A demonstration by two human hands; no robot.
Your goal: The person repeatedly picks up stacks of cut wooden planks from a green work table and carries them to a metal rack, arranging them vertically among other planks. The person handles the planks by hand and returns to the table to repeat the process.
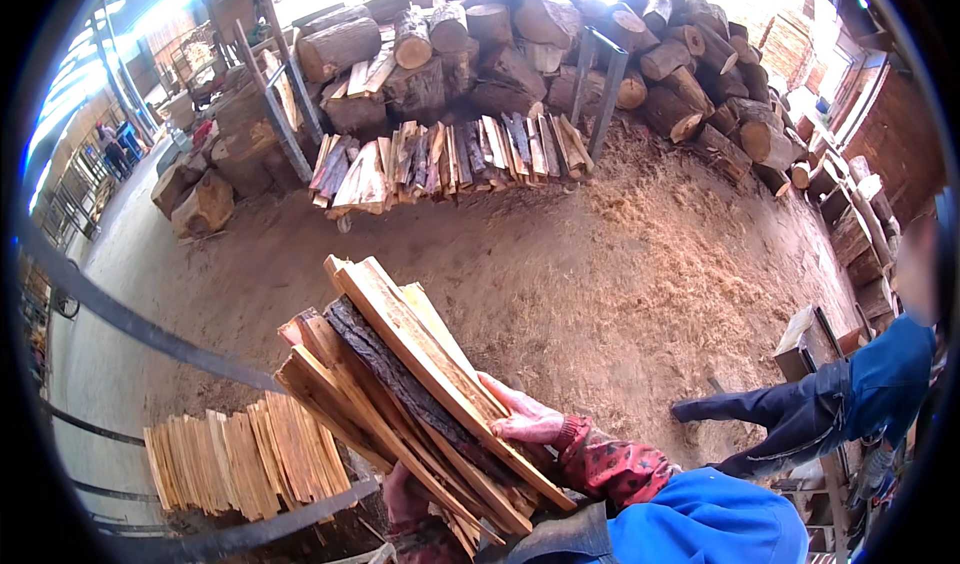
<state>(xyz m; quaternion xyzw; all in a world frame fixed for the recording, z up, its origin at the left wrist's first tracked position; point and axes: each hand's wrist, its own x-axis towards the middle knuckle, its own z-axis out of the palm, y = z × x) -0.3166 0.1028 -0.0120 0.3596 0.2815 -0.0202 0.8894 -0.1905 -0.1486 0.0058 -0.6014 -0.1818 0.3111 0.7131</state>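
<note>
A bundle of split wood pieces [400,364] lies across my arms in front of my body, tilted up to the left. One piece in it has dark bark [400,379]; the others are pale and rough-edged. My right hand [527,411] is closed around the bundle's right side, its fingers partly behind the wood. Low on the left side, my left hand [405,494] grips the same bundle, mostly hidden under it. Just left of the bundle, a row of upright split wood pieces [240,459] stands inside a curved metal frame [140,329].
Ahead, a second row of split wood [450,164] rests between metal uprights [605,94]. Behind it rises a big pile of logs [500,54]. Sawdust covers the floor [640,294]. At the right, a person in blue [890,374] is beside a metal stand [800,344].
</note>
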